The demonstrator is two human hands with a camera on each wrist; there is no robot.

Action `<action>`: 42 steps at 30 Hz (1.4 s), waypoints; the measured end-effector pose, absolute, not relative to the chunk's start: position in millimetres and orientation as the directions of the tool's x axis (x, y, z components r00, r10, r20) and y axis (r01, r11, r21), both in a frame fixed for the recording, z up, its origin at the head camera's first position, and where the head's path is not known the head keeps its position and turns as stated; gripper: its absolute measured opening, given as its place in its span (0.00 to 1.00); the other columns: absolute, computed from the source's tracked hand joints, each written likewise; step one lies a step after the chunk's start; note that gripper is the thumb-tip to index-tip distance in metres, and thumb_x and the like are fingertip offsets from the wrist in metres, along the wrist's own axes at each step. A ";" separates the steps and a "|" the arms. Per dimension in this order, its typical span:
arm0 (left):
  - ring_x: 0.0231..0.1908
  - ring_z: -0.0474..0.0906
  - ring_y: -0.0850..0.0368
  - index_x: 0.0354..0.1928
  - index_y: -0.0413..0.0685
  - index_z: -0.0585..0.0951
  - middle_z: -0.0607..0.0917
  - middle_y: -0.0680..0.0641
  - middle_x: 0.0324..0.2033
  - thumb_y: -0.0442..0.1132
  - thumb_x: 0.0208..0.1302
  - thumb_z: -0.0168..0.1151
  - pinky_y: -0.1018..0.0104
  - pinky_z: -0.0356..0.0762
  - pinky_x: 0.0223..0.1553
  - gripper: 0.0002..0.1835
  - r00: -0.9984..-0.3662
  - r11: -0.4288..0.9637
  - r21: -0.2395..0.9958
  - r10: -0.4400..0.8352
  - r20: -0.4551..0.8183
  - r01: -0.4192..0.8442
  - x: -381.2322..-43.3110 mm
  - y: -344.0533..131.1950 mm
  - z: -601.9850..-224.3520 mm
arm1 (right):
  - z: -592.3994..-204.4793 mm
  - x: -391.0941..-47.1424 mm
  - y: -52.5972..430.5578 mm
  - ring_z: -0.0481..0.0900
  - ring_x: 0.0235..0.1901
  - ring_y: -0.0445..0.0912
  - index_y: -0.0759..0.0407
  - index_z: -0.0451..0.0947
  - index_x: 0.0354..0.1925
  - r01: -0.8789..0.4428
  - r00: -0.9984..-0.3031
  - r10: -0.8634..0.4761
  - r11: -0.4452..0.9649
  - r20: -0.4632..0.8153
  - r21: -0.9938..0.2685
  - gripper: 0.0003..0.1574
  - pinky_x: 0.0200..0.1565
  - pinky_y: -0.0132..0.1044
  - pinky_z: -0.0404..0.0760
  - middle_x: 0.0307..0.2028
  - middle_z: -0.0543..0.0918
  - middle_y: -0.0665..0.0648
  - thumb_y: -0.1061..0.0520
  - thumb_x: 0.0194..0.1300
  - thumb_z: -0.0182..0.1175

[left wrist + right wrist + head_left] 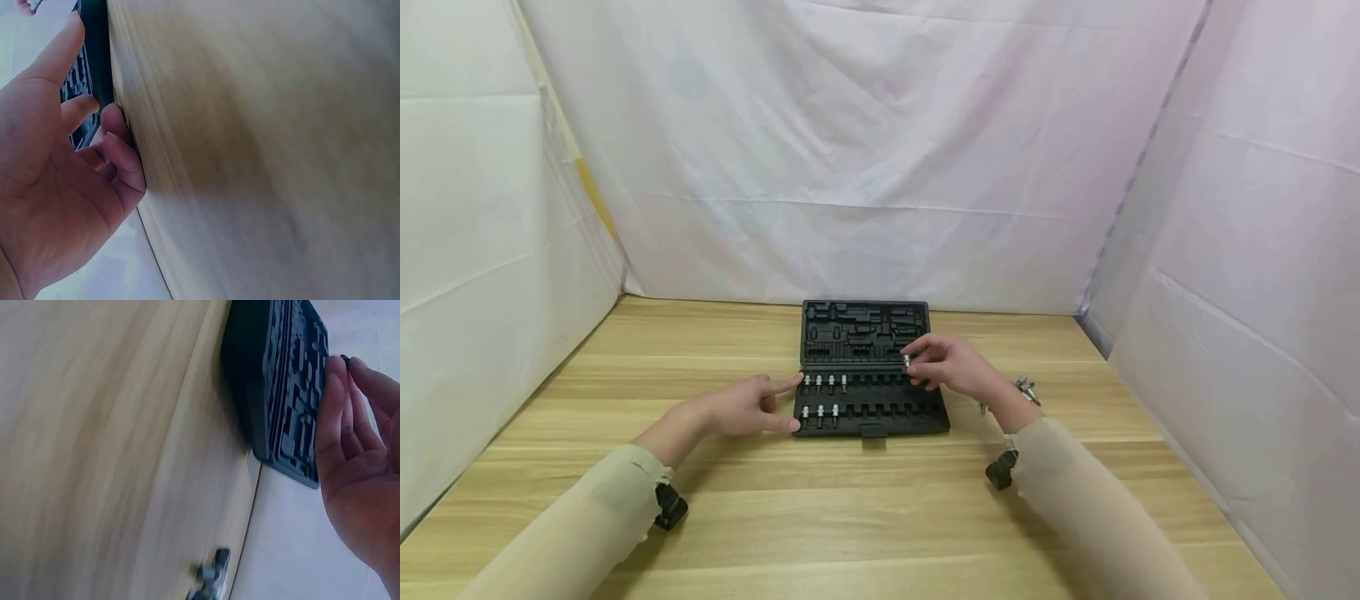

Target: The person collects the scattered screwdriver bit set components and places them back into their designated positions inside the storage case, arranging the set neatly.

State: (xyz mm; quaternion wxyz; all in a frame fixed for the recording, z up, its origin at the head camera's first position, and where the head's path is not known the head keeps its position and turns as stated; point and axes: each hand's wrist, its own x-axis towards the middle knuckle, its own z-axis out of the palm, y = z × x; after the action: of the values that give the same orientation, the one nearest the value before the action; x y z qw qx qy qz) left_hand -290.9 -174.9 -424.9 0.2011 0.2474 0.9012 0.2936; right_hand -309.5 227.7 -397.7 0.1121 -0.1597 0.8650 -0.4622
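A black moulded tool case (891, 431) lies unfolded on the table. My left hand (737, 407) rests at its left edge, the index finger touching near the hinge and the thumb at the front corner; in the left wrist view the other fingers are loosely bent. Between thumb and fingertips my right hand (961, 367) pinches a small silver bit socket (907, 360), held above the right part of the case near the hinge. Several bit sockets (831, 381) fill the left of the rear row. Three more bit sockets (821, 412) sit at the left of the front row.
Loose bit sockets (1027, 390) lie in a small pile on the wooden table (850, 525), right of the case and partly behind my right forearm. The case lid (865, 304) lies folded back toward the white cloth wall (865, 242). White cloth also hangs at both sides.
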 end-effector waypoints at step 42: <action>0.39 0.73 0.53 0.88 0.56 0.60 0.77 0.45 0.43 0.61 0.69 0.75 0.59 0.75 0.41 0.52 -0.802 0.705 0.619 0.565 -0.196 0.346 -288.8 -173.9 -421.5 | -424.0 -350.8 150.7 0.86 0.43 0.43 0.51 0.91 0.52 -0.249 -0.892 -0.444 0.636 -0.082 -0.730 0.11 0.51 0.42 0.85 0.41 0.91 0.51 0.55 0.72 0.75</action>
State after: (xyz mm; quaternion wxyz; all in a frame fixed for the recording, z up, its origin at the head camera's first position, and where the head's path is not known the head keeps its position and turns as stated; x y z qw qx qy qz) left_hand -288.8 -173.9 -421.5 0.1891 0.2518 0.9038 0.2897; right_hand -350.8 150.7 -424.0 0.1281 -0.1937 0.8953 -0.3802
